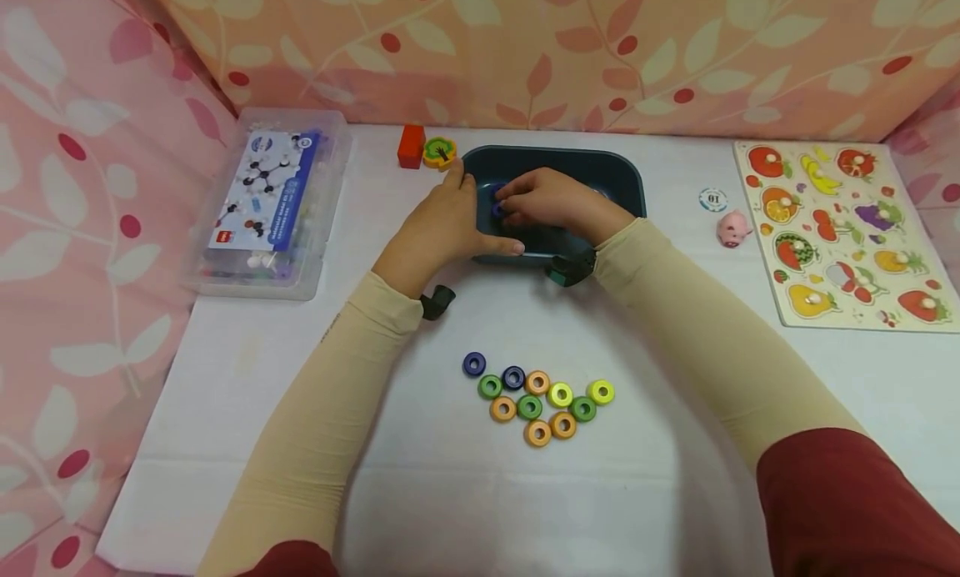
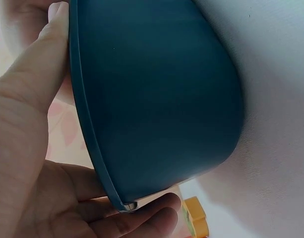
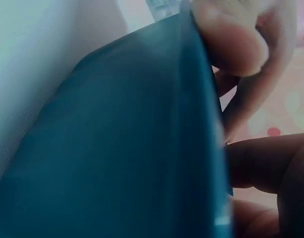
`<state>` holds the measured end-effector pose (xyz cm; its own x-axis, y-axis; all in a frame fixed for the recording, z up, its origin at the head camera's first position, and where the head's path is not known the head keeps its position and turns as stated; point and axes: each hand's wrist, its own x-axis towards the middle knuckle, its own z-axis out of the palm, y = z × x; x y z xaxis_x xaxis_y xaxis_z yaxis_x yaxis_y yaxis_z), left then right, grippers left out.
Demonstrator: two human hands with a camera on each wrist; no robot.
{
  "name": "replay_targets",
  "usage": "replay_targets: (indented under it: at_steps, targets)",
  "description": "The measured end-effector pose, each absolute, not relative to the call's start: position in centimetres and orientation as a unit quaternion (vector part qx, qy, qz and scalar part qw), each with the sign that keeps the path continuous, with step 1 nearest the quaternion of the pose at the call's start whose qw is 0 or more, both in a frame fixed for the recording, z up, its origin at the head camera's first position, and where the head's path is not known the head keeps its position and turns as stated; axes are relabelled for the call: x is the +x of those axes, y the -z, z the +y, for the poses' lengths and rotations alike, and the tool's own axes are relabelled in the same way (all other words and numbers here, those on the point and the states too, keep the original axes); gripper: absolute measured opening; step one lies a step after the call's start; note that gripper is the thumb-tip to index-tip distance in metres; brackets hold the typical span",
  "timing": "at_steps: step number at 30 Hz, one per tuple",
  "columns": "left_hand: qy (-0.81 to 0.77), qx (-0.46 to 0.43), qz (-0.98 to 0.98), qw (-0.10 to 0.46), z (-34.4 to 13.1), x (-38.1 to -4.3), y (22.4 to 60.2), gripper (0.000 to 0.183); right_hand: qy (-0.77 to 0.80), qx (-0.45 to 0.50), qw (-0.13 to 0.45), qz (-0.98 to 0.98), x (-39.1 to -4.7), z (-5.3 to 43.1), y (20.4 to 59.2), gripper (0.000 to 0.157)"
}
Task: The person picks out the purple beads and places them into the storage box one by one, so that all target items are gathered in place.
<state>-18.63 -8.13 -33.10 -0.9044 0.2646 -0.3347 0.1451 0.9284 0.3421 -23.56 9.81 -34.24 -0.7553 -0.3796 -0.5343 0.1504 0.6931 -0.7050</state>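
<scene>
A dark teal plastic tub [image 1: 609, 173] stands toward the back of the table. My left hand [image 1: 442, 223] holds its left end, thumb along the front rim and fingers around the left side; the left wrist view shows those fingers [image 2: 137, 218] below the rim. My right hand [image 1: 551, 200] reaches down inside the tub and pinches a dark blue ring bead [image 1: 498, 211], mostly covered by the fingertips. Nearer me on the white cloth lie several ring beads in blue, green, orange and yellow, among them an orange ring bead [image 1: 528, 434].
A clear plastic case [image 1: 300, 268] with a molecule-model label lies at left. Behind my left hand are a red block [image 1: 411, 147] and a tree-pattern piece [image 1: 439, 153]. At right are a poker chip [image 1: 713, 199], a pink pig figure [image 1: 732, 228] and a fruit puzzle board [image 1: 840, 218].
</scene>
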Motion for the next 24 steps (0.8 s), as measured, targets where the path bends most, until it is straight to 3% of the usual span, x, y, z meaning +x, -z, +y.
replay_targets:
  at_steps: [7, 15, 20, 24]
  targets:
    - [-0.154, 0.103, 0.964, 0.188, -8.1, -18.5, 33.0, 0.134, 0.367, -0.084, 0.32, 0.869, -23.1, 10.6, 34.1, 0.048]
    - [-0.155, 0.104, 0.964, 0.19, -8.1, -18.5, 33.1, 0.134, 0.415, -0.075, 0.293, 0.858, -19.7, 13.0, 31.8, 0.038]
    - [-0.161, 0.102, 0.964, 0.186, -8.1, -18.4, 32.9, 0.134, 0.412, -0.148, 0.325, 0.838, -15.6, 13.4, 31.1, 0.028]
    - [-0.16, 0.103, 0.964, 0.187, -8.0, -18.4, 32.8, 0.132, 0.365, -0.25, 0.361, 0.821, -12.9, 11.8, 33.0, 0.022]
